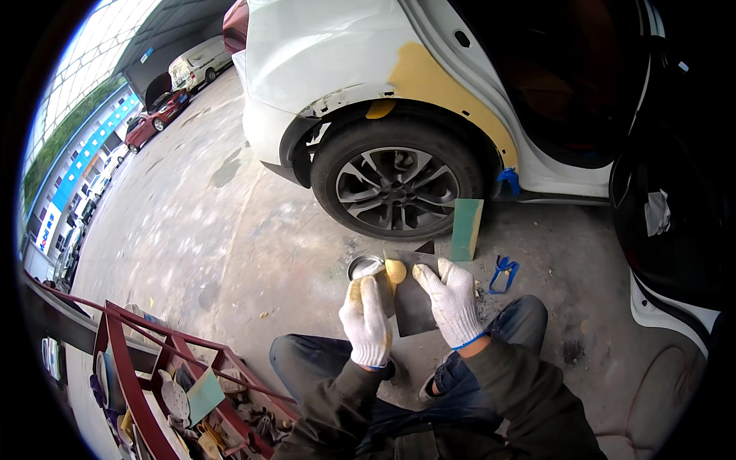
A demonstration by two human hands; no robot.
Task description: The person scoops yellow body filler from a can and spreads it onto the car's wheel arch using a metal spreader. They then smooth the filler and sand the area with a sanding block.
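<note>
Both of my hands wear white knit gloves and are closed in front of the car's rear wheel. My left hand [363, 322] grips a flat putty spreader [386, 297], partly hidden by the glove. In my right hand [457, 300] is a dark, flat metal plate [415, 307], pinched between thumb and fingers at its right edge. A lump of yellowish putty [395, 271] sits where spreader and plate meet. Just beyond my left hand is a round, shallow metal tin or lid [366, 267]. Yellow filler [422, 73] covers part of the white car's fender above the wheel.
The rear wheel [399, 188] is close ahead, with a green board [466, 230] leaning near it. A blue frame-like object [503, 274] lies on the concrete floor. At lower left stands a red metal rack [134, 368] holding tools and rags. An open car door [675, 230] is at right.
</note>
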